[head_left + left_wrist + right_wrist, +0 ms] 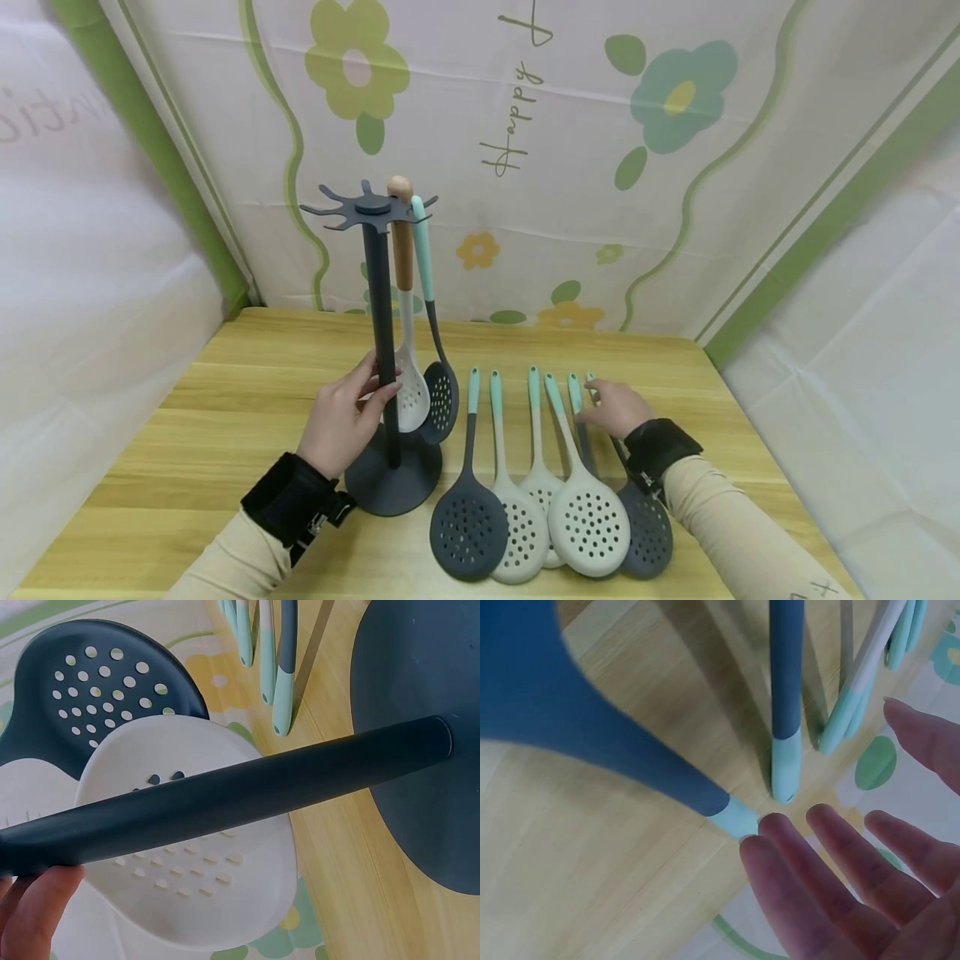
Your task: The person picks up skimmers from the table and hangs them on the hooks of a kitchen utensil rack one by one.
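Upright on the wooden table (247, 367), dark rack (380, 275); left hand (341, 421) grips its pole. Two skimmers (427, 387) hang there. Right hand (617, 407), fingers straight, touches mint handle tip of rightmost dark skimmer (645, 521); four more skimmers (525, 508) just beside.

Your left hand (341, 421) is raised off the surface, fingers curled forward with the thumb uppermost — one fingertip (37, 900) shows low in the left wrist view. Your right hand (617, 407) lies low and flat, palm down, its fingers (802, 877) straight and slightly spread. Both forearms angle inward from the lower corners — each in a pale sleeve with a black wrist strap.
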Motion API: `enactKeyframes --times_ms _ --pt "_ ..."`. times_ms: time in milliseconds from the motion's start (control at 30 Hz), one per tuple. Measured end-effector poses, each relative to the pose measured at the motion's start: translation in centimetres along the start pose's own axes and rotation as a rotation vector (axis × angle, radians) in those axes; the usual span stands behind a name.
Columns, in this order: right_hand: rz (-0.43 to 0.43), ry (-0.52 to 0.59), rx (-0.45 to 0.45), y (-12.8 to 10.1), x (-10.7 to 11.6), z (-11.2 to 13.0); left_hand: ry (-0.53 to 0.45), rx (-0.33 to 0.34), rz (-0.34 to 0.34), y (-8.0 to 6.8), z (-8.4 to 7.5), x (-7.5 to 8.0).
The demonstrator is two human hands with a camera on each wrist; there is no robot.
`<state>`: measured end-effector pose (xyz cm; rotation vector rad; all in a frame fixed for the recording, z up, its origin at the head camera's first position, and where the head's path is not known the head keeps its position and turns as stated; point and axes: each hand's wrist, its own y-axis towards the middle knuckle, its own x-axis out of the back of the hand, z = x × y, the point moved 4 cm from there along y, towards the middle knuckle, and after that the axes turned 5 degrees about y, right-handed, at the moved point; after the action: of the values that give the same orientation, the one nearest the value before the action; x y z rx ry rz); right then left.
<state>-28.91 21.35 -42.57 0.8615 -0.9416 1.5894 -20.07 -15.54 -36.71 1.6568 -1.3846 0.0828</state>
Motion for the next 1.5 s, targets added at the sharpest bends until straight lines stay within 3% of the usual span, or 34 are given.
enactKeyframes --times_ms 600,1000,1300,1500 --pt "0.002 -0.002 -0.030 -0.4 0.4 -1.1 0.004 -0.002 -0.003 0.1 0.0 0.0" --pt "0.036 -0.075 -0.010 -0.2 0.2 -2.3 0.003 0.011 0.007 0.0 0.0 0.0" --pt "0.051 -0.120 -0.041 0.0 -0.1 -3.2 -0.003 0.006 0.006 0.1 -0.1 0.0" --pt "0.074 -0.085 -0.081 -0.2 -0.6 -3.7 -0.005 -0.001 0.005 0.0 0.0 0.0"
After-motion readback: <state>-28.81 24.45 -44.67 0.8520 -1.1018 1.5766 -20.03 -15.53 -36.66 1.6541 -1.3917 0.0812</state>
